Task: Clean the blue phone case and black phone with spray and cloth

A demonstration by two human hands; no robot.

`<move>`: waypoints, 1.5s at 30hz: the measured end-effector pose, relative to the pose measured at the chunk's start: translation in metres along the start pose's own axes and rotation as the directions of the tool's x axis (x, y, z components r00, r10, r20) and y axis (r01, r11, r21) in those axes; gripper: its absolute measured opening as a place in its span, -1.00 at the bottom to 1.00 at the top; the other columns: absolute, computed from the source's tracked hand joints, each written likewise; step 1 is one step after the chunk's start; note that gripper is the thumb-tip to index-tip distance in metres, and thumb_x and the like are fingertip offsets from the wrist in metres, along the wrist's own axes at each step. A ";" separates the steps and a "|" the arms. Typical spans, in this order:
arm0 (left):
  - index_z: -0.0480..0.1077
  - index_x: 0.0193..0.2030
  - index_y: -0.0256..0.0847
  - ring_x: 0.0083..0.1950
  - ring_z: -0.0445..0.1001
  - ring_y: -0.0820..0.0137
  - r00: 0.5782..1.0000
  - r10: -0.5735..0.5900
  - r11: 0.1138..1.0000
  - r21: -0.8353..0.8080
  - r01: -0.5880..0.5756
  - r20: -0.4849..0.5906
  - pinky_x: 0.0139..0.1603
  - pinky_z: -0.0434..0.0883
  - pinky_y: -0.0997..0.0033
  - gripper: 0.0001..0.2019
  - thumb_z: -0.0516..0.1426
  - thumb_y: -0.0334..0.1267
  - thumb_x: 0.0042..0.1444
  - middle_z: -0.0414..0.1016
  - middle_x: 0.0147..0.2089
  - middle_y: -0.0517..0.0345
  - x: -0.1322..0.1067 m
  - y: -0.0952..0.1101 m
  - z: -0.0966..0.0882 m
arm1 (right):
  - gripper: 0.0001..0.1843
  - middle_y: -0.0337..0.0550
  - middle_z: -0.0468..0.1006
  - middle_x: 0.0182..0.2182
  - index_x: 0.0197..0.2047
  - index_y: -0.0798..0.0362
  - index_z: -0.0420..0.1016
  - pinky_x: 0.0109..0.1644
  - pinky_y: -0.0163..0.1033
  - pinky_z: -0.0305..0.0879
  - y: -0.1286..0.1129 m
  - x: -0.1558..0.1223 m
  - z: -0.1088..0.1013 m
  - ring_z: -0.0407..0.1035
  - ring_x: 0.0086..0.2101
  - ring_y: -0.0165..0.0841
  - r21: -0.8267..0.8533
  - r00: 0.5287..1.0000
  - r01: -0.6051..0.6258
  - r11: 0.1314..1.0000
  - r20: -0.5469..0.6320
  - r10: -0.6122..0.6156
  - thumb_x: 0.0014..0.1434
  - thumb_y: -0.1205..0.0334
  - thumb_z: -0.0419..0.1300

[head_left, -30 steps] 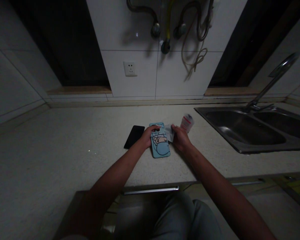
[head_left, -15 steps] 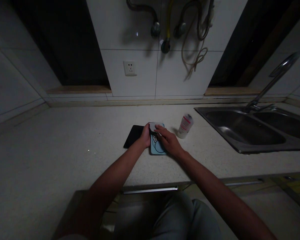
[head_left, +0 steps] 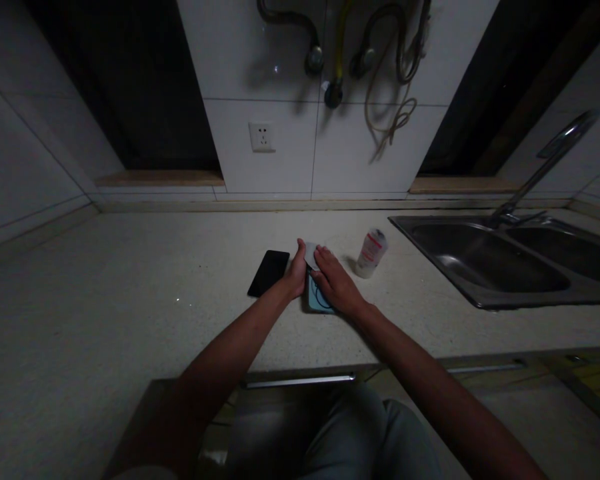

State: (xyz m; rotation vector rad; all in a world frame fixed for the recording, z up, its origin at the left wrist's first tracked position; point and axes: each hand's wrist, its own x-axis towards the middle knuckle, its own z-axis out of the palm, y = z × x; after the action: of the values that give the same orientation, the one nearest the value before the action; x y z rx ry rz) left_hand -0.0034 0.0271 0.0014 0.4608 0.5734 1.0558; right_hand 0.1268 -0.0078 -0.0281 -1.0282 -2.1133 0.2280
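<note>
Between my hands is a small grey flat piece (head_left: 311,256) with a dark underside; its exact kind does not show. My left hand (head_left: 296,272) grips it from the left, thumb pointing up along its edge. The fingers of my right hand (head_left: 335,280) press on its right side. Below them a light blue flat rectangular item (head_left: 318,303) with dark curved lines lies on the counter, partly covered by my right hand. A black flat tablet-like slab (head_left: 269,273) lies just left of my left hand. Right of my hands stands a translucent cup (head_left: 371,253) with pink-red print.
The pale speckled countertop (head_left: 130,293) runs up to a tiled wall with a socket (head_left: 262,137). A steel double sink (head_left: 485,257) with a faucet (head_left: 550,160) is set in at the right. Pipes and a looped cord hang on the wall above.
Both hands have shifted slightly with the grey piece, which now appears turned and more upright. My right fingers lie closer together along it. More of the black slab shows.
</note>
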 end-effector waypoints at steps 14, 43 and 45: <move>0.49 -0.14 -0.29 -0.19 0.62 0.09 0.995 -0.100 0.993 -0.064 0.099 -0.011 -0.08 0.53 0.05 -0.20 -0.26 0.39 0.22 0.61 -0.31 -0.18 0.001 0.006 -0.009 | -0.38 0.02 0.13 0.40 0.44 -0.04 0.12 0.44 0.22 -0.05 -0.017 -0.004 -0.003 -0.04 0.40 -0.12 -0.003 0.969 0.156 0.988 0.193 -0.153 0.40 -0.03 0.01; 0.50 -0.06 -0.40 -0.25 0.63 0.10 0.991 -0.137 0.988 -0.076 0.137 0.009 -0.09 0.51 0.07 -0.37 -0.19 0.11 0.35 0.62 -0.25 -0.23 0.001 0.008 -0.005 | -0.38 0.16 0.21 0.36 0.34 0.19 0.31 0.43 0.11 0.06 -0.033 -0.039 -0.021 0.06 0.37 -0.11 -0.171 0.985 -0.084 0.982 0.132 0.107 0.41 -0.04 -0.06; 0.50 -0.05 -0.39 -0.25 0.63 0.12 0.992 -0.125 0.986 -0.112 0.125 0.007 -0.08 0.52 0.09 -0.41 -0.17 0.07 0.37 0.62 -0.24 -0.20 0.002 0.007 -0.004 | -0.34 0.14 0.14 0.39 0.38 0.18 0.24 0.45 0.14 -0.01 -0.023 -0.031 -0.017 -0.03 0.39 -0.11 -0.132 0.983 -0.114 0.985 0.126 0.130 0.41 -0.09 -0.08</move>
State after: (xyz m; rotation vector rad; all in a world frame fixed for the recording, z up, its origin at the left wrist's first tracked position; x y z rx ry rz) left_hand -0.0096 0.0326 0.0025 0.3218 0.5334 0.9623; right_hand 0.1369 -0.0483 -0.0233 -1.2495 -2.2097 0.2329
